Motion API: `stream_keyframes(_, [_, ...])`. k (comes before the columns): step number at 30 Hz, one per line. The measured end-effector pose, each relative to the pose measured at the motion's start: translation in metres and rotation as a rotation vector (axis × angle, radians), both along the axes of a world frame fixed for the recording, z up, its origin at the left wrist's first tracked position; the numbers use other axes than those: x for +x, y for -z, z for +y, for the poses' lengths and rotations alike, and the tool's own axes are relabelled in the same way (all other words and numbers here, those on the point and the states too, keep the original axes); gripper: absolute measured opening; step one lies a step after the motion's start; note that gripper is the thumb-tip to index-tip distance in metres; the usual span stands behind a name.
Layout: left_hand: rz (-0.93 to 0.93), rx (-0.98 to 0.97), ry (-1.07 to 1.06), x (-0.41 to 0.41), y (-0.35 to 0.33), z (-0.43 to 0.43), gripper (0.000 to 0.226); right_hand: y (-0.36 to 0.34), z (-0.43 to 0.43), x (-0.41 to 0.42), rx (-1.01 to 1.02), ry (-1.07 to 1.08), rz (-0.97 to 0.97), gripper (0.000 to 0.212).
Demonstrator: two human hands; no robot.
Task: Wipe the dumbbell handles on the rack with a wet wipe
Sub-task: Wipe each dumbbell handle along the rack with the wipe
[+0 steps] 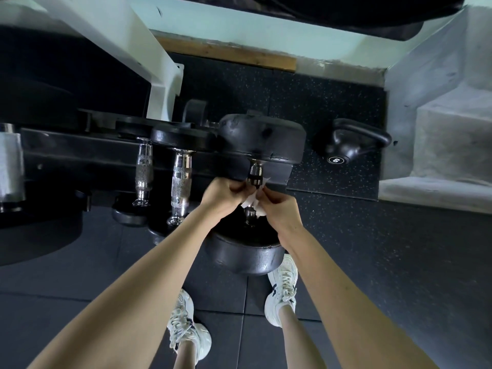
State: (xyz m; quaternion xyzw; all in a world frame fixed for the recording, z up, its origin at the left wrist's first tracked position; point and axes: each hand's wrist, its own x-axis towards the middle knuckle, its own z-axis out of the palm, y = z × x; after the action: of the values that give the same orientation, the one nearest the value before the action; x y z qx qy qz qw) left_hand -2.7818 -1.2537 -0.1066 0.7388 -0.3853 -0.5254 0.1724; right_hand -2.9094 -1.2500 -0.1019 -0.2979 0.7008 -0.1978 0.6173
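Closest to the camera, down at 6 o'clock, are two white sneakers (282, 291) on the dark rubber floor tiles (80, 283), and both bare forearms run up from the bottom corners toward the middle. Just past the shoes is the near head of the big dumbbell (246, 255), the rightmost one on the rack (80, 153). Both hands meet right at its chrome handle (255, 171): the left hand (222, 197) comes in from 9 o'clock and the right hand (279, 211) from 3 o'clock, close together, fingers pinched on a white wet wipe (251, 202) that's bunched against the handle. Can't really tell how far the wipe goes around the bar since the fingers cover it. To the 9 o'clock side of that are two smaller dumbbells with knurled chrome handles, the nearer one (181, 185) just beside the left hand and the other (143, 171) next to it. Farther out at 3 o'clock a black kettlebell (354, 145) sits on the speckled floor mat (319, 102), well apart from the rack. At 12 o'clock, a strip of wood (226, 53) runs along the pale wall.
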Motion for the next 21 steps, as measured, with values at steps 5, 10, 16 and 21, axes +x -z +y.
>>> stream_keyframes(5, [-0.064, 0.079, 0.305, 0.014, 0.003, 0.004, 0.026, 0.002, 0.009, -0.012, 0.022, -0.209, 0.042, 0.022])
stream_keyframes(10, [-0.104, 0.121, 0.397, 0.016, 0.002, 0.017, 0.047, 0.009, 0.017, -0.018, 0.029, -0.4, 0.15, 0.008])
stream_keyframes(16, [-0.377, 0.117, 0.551, 0.004, -0.019, 0.011, 0.018, 0.003, 0.013, -0.013, -0.003, -0.51, 0.324, 0.016])
stream_keyframes(21, [-0.273, 0.099, 0.269, 0.018, -0.044, 0.018, 0.035, -0.038, 0.015, -0.019, -0.062, -0.289, 0.23, 0.008])
